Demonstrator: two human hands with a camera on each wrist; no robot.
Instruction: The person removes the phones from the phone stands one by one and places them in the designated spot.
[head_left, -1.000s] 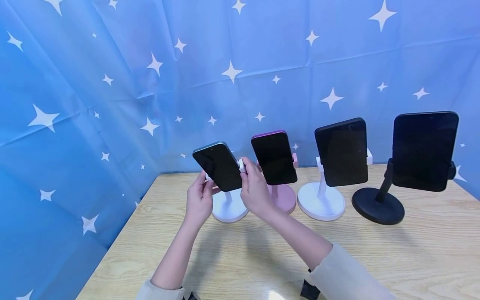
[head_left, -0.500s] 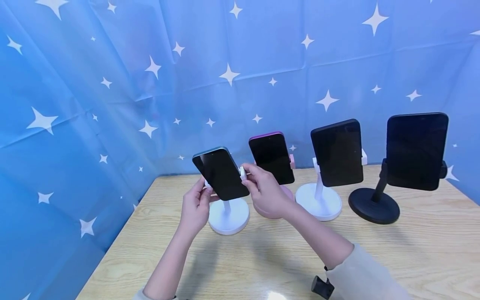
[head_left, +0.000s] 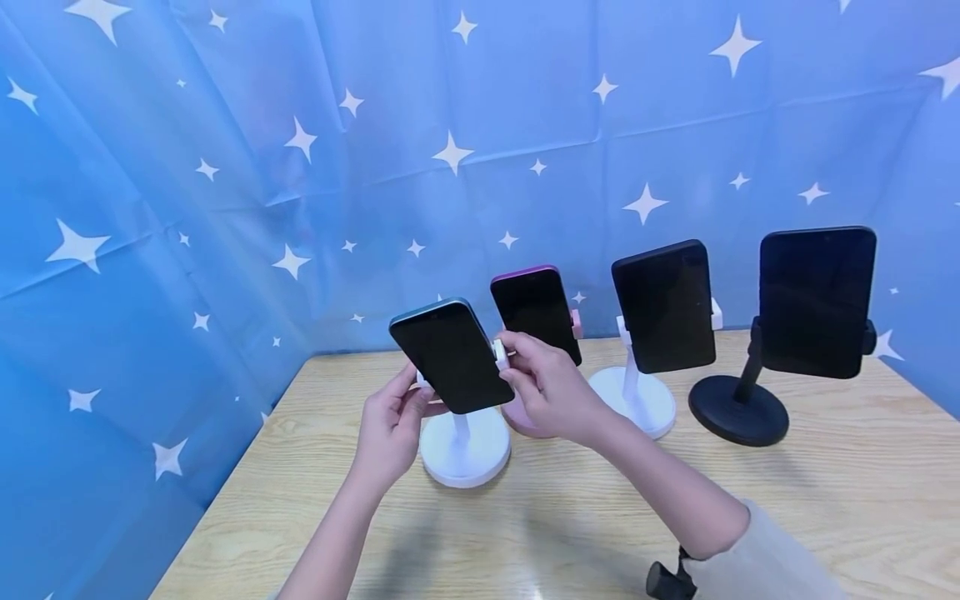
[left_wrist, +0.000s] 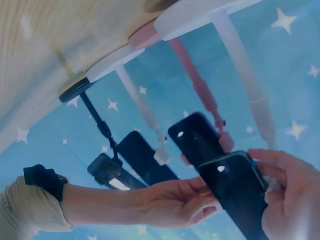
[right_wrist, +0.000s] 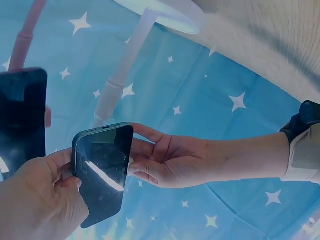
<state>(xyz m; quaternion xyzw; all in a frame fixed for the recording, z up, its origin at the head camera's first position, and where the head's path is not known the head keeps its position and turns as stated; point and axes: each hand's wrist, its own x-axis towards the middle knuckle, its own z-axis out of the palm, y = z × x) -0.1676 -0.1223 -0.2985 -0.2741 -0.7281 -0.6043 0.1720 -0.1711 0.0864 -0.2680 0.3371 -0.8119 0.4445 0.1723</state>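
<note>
In the head view, your right hand covers part of the pink stand, and the teal-edged phone hides the middle of its white clamp. Your left hand runs off the left wrist view's right edge; the right wrist view's left edge crops the purple-edged phone.

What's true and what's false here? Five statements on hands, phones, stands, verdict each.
1. The right hand grips the right clamp arm beside the teal-edged phone. True.
2. In the head view, the black stand is leftmost. False: the black stand is rightmost.
3. The magenta-edged phone sits in the pink stand. True.
4. The left hand lies flat on the table. False: the left hand grips the left clamp arm.
5. The head view shows three phones. False: four.
</note>
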